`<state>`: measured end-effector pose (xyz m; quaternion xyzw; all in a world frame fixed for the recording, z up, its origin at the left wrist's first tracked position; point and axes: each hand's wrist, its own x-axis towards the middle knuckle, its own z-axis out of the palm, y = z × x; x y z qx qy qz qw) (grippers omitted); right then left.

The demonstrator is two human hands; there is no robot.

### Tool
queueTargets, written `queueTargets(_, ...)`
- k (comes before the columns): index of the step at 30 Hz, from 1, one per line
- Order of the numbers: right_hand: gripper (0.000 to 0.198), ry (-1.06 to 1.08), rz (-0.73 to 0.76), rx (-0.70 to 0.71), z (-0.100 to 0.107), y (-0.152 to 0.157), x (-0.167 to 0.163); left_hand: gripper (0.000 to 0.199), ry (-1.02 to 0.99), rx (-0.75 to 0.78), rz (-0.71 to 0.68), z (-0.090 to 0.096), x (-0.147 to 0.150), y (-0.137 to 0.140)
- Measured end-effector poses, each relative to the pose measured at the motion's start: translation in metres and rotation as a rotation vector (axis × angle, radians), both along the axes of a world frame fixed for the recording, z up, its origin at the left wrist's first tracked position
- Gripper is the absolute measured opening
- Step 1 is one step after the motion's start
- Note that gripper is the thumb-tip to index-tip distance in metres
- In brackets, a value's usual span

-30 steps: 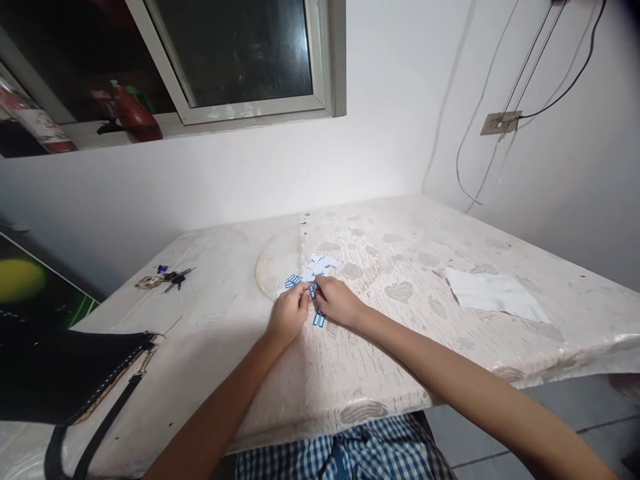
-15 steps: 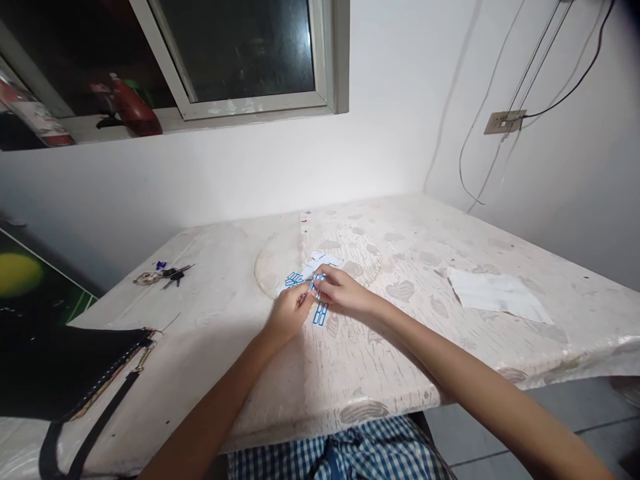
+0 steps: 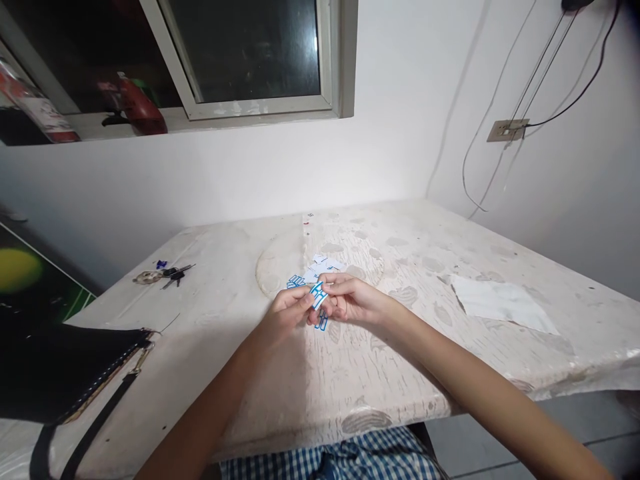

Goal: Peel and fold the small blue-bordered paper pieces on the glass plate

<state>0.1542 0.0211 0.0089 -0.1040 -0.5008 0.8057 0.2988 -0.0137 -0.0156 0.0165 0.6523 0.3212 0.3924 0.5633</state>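
Between my two hands is a small white paper piece with blue lines [image 3: 319, 295], held just above the table. My left hand [image 3: 289, 312] pinches its left side with thumb and fingers. On the other side, my right hand [image 3: 350, 298] grips the right edge, thumb on top. Below the fingers, part of another blue-lined piece [image 3: 321, 323] shows on the table. Behind my left hand lie more blue-lined pieces [image 3: 296, 281], partly covered. White paper pieces with dark marks [image 3: 321, 267] lie just beyond my hands.
A torn white sheet [image 3: 503, 303] lies on the right of the covered table [image 3: 270, 400]. Keys [image 3: 176, 274] lie at the left, and a black bag with a strap [image 3: 70, 373] sits at the near left. Bottles [image 3: 143, 107] stand on the window sill.
My hands have turned the held piece so its blue-lined face shows more clearly. The right hand's fingers have shifted beneath it. The view has moved slightly.
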Motion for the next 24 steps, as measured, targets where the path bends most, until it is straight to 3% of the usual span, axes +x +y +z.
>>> queueTargets(2,0.015,0.009,-0.014,0.029,0.002,-0.003,-0.002,0.033,-0.037,-0.057,-0.027,0.001,-0.002,0.000)
queueTargets(5,0.017,-0.062,-0.129,0.192,0.005,-0.007,-0.002,0.032,0.021,-0.031,0.018,0.000,-0.003,0.001)
queueTargets(10,0.013,-0.312,-0.452,0.567,0.003,-0.012,-0.003,0.029,0.216,0.126,0.255,-0.006,0.001,0.003)
queueTargets(13,0.010,-0.510,-0.646,0.851,-0.003,-0.016,-0.006,0.029,0.367,0.284,0.417,-0.012,0.003,0.003)
queueTargets(15,0.009,-0.607,-0.745,0.969,-0.005,-0.018,-0.009,0.030,0.452,0.387,0.513,-0.015,0.004,0.004)
queueTargets(17,0.009,-0.603,-0.757,0.928,-0.006,-0.019,-0.010,0.031,0.475,0.436,0.548,-0.017,0.005,0.004)
queueTargets(22,0.013,-0.264,-0.392,0.372,0.000,-0.015,-0.007,0.030,0.286,0.293,0.283,-0.012,0.003,0.003)
queueTargets(24,0.013,-0.147,-0.290,0.225,0.003,-0.013,-0.005,0.033,0.207,0.242,0.192,-0.008,0.003,0.002)
